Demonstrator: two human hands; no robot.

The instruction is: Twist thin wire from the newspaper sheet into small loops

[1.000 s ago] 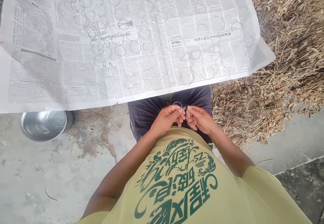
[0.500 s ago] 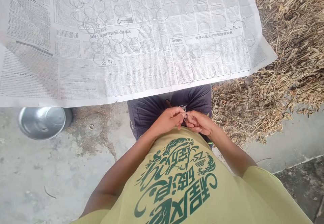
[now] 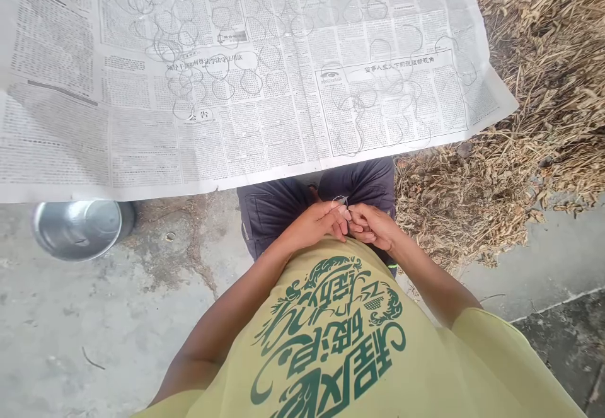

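Note:
Close together over my lap, both hands pinch a thin wire loop. My left hand has its thumb and fingers closed on the loop's near side. Fingertips of my right hand are closed at the loop's right edge, touching the left fingertips. Part of the loop shows above the fingers; the rest is hidden by them. In front of my hands, several similar thin wire rings lie spread over a newspaper. Some rings overlap in clusters, and a tangle of bent wire lies near the paper's front edge.
A silver metal pot stands on the concrete floor at the left, partly under the newspaper's edge. Dry straw and leaves cover the ground on the right. A short curved twig or wire lies on the floor.
My left fingers have shifted slightly and spread a little along the wire loop, which sits slightly lower between the fingertips. The right hand has barely moved.

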